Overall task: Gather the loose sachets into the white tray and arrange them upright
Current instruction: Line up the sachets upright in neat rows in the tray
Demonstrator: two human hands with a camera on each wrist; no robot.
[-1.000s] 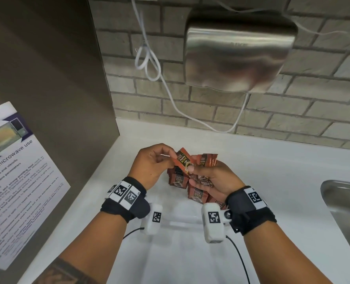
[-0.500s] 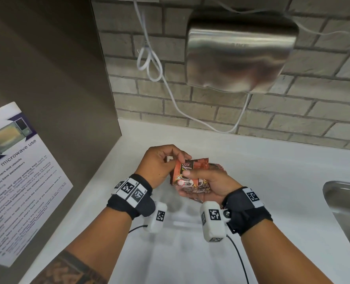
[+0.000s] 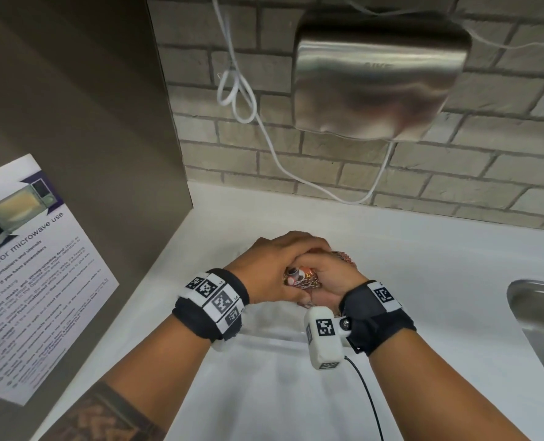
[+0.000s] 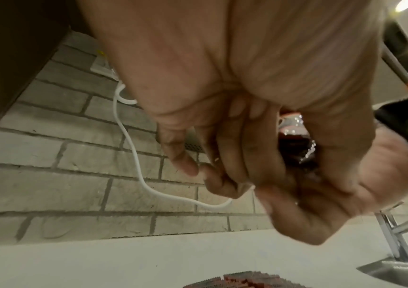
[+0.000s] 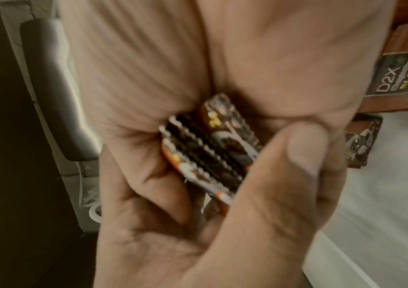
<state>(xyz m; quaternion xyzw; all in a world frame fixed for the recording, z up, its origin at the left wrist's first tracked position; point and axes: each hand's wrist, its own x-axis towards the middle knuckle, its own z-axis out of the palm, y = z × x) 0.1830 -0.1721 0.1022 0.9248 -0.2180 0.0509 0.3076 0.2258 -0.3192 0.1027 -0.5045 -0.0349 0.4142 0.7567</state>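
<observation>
Both hands meet over the white worktop (image 3: 423, 265), closed together around a small stack of sachets (image 3: 299, 276). The right hand (image 3: 331, 278) has its fingers and thumb curled round the stack from its own side; the right wrist view shows the thumb (image 5: 304, 154) pressing across the serrated ends of several orange-and-brown packets squared together edge to edge. The left hand (image 3: 273, 265) lies over the top, fingers folded down onto the same bundle, so each hand has a share of the grip.

The sachets look light, thin and glossy, so they will probably slide against each other and fan out if the squeeze slackens. The flat faces seem the best place to hold them, pinched broadside, with a finger under the lower edges so none drops through. The crimped ends are stiffer but offer little to grip.

More sachets (image 5: 400, 74) lie just beyond the right hand, printed with dark labels; whether they stand in the white tray or lie loose cannot be told. The tray itself is hard to make out: a pale raised edge (image 3: 264, 337) just below the wrists may be its rim, white on white. How many packets the stack holds is hidden by the fingers.
</observation>
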